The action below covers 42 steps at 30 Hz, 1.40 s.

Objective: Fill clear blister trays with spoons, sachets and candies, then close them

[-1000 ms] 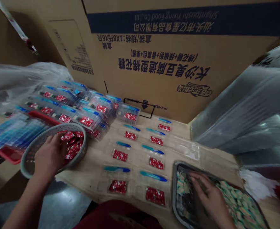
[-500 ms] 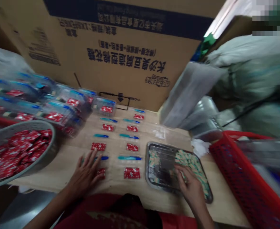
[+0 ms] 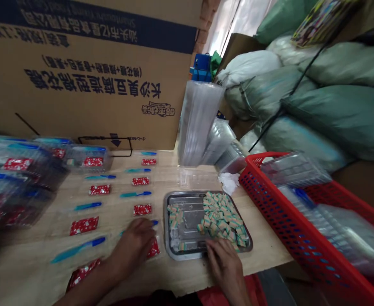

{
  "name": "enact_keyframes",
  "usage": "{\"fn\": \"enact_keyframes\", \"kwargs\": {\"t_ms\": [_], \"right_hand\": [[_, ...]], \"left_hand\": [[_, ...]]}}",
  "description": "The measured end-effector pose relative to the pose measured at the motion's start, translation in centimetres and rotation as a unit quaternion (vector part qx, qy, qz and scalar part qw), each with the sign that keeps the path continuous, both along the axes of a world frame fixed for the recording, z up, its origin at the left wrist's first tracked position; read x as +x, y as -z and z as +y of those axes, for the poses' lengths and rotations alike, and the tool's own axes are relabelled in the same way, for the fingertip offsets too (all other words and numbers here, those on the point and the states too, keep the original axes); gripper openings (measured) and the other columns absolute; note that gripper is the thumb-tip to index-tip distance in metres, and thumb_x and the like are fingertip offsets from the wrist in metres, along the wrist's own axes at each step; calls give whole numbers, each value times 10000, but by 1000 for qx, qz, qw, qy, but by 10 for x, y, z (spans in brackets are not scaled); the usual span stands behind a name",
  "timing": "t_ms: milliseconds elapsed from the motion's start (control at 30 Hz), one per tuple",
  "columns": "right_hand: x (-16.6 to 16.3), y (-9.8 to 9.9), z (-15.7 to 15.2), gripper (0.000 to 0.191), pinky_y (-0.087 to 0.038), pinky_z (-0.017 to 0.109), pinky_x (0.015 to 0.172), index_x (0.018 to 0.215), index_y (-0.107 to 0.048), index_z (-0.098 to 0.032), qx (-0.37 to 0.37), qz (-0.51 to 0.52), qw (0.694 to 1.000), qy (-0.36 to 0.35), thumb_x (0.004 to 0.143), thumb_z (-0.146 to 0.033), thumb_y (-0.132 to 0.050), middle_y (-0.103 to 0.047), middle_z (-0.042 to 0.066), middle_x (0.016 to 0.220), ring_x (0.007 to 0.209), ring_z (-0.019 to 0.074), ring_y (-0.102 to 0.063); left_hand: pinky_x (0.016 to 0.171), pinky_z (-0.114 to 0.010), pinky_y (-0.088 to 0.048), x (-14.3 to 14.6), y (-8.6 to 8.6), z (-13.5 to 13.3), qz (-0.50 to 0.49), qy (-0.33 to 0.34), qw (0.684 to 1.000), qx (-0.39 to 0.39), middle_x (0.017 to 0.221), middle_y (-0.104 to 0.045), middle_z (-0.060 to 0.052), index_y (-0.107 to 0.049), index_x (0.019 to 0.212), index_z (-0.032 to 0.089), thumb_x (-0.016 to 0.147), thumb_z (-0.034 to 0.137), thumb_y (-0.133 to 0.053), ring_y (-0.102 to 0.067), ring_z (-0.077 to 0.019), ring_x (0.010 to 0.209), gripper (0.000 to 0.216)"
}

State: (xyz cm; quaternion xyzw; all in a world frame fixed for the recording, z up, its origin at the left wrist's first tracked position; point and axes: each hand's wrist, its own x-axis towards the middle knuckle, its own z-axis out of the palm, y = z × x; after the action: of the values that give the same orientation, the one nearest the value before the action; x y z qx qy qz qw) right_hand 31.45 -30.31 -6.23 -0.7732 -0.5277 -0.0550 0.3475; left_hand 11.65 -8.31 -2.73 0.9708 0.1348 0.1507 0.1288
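My left hand (image 3: 134,248) rests palm down on a clear plastic tray at the table's near edge, covering most of a red packet (image 3: 154,249) and a blue pen tip (image 3: 155,222); its fingers are curled. My right hand (image 3: 224,265) reaches into the near edge of a metal tray (image 3: 187,219) with its fingers bent down among green-and-orange wrapped candies (image 3: 220,216). Rows of clear trays, each with a blue pen (image 3: 135,194) and a red packet (image 3: 142,209), lie across the wooden table (image 3: 161,178).
A large cardboard box (image 3: 87,76) stands behind the table. Stacked filled trays (image 3: 11,178) sit at the left. A stack of clear plastic trays (image 3: 198,123) leans at the back. A red basket (image 3: 289,221) holds more trays at the right. Green sacks (image 3: 327,106) pile up behind it.
The view swung right, bringing the red basket and sacks into sight. My left hand left the grey basket of red packets and came down on a near tray. My right hand stayed at the candy tray.
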Motion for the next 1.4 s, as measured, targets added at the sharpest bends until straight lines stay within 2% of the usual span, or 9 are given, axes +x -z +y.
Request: {"fn": "enact_keyframes", "kwargs": {"t_ms": [200,367,500,800,967,1067,1133,1300,1400], "right_hand": [[-29,-3,6,211,-467,296,694,971,-613,-228,-11,53,998,-29,890,-132,-443,-644,38,845,782,182,-580],[21,1,-13,197,-484,322,771,933,-654,-214,18,82,990,114,896,-201,-461,-665,68,910,880,202,-613],[50,2,-6,233,-496,305,747,942,-672,-200,-12,113,987,112,907,-252,-448,-665,72,896,862,196,-627],[50,-12,40,158,-459,310,684,841,-620,-196,-179,44,983,25,837,-164,-466,-632,65,863,775,212,-602],[51,-17,33,188,-442,296,689,892,-586,-191,-125,138,982,27,791,-126,-441,-614,55,843,775,196,-586],[48,-23,24,106,-441,284,665,809,-586,-195,-46,256,965,40,790,-198,-481,-594,38,800,746,184,-576],[42,-26,22,110,-431,262,605,737,-571,-196,2,376,926,41,782,-294,-552,-561,8,706,664,162,-553],[20,-26,33,339,-430,237,545,729,-566,-191,62,650,756,42,641,-470,-738,-569,-25,635,563,125,-542],[9,-24,42,354,-430,228,542,744,-607,-188,74,654,752,41,636,-493,-750,-607,-7,661,582,125,-547]], "left_hand": [[1054,-536,-337,101,12,-24,132,-6,991,-37,1338,-504,-176,-507,1259,121,816,104,-505,-450,-317,1257,443],[1059,-404,-393,105,28,-29,76,46,985,-149,1380,-466,-135,-531,1237,168,803,72,-488,-429,-252,1290,446],[1004,-367,-444,97,23,-17,8,34,967,-253,1346,-488,-123,-563,1198,181,783,158,-560,-503,-243,1214,415],[817,-335,-463,109,-12,-21,113,24,981,-155,858,-632,-73,-660,807,157,862,173,-493,-575,-213,882,176],[859,-443,-426,137,-8,-42,156,63,983,-72,1002,-612,-134,-658,846,129,827,160,-530,-518,-294,1012,133],[844,-398,-432,139,1,-45,88,54,978,-180,949,-630,-101,-650,772,148,778,80,-521,-538,-249,957,146],[770,-329,-456,136,5,-45,42,16,935,-352,818,-646,-60,-642,722,152,746,98,-553,-571,-193,817,107],[578,-242,-441,125,-1,-49,9,-93,723,-685,593,-622,9,-661,676,143,603,320,-720,-544,-114,536,201],[576,-243,-447,117,-9,-49,-7,-118,677,-727,566,-628,18,-686,661,148,547,330,-737,-544,-104,509,221]]}}
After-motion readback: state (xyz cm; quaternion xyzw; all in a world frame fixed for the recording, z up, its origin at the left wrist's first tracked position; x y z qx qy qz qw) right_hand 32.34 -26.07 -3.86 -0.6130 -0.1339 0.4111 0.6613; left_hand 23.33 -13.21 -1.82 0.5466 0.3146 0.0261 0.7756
